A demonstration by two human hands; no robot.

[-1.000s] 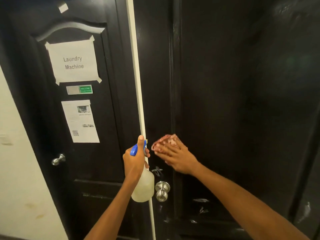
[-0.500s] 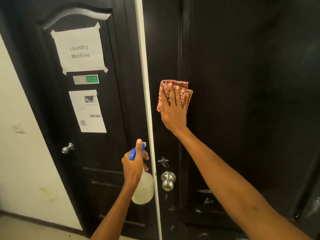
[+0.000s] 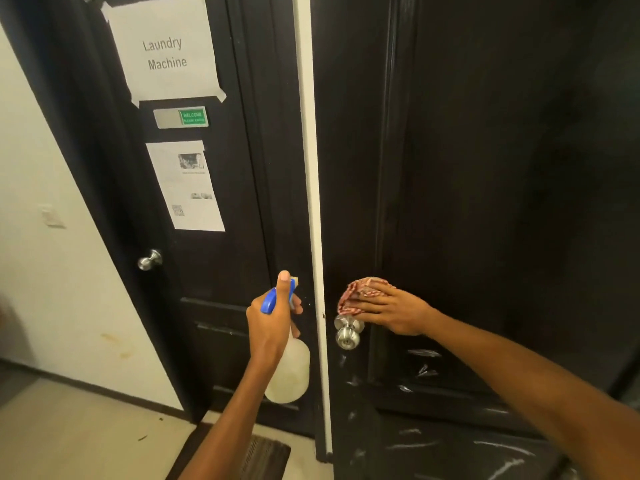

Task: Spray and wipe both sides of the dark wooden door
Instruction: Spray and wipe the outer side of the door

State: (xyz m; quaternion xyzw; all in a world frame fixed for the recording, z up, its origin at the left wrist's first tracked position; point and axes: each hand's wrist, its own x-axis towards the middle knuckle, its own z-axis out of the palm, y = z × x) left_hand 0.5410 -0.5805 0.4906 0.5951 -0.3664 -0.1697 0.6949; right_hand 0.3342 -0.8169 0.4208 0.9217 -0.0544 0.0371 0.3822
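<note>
Checked cloth (image 3: 360, 293) under right hand (image 3: 393, 310), on door (image 3: 485, 202)

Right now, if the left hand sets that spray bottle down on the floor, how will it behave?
The spray bottle looks like thin translucent plastic, so probably light. Its rounded body could roll if laid down. The blue trigger head makes it somewhat top-heavy, so possibly tippy upright.

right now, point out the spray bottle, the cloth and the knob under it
spray bottle (image 3: 289, 375), head view, on its pale body below the left hand
cloth (image 3: 356, 289), head view, on the checked fold above the right hand's fingers
knob (image 3: 347, 336), head view, on its round metal face
</note>
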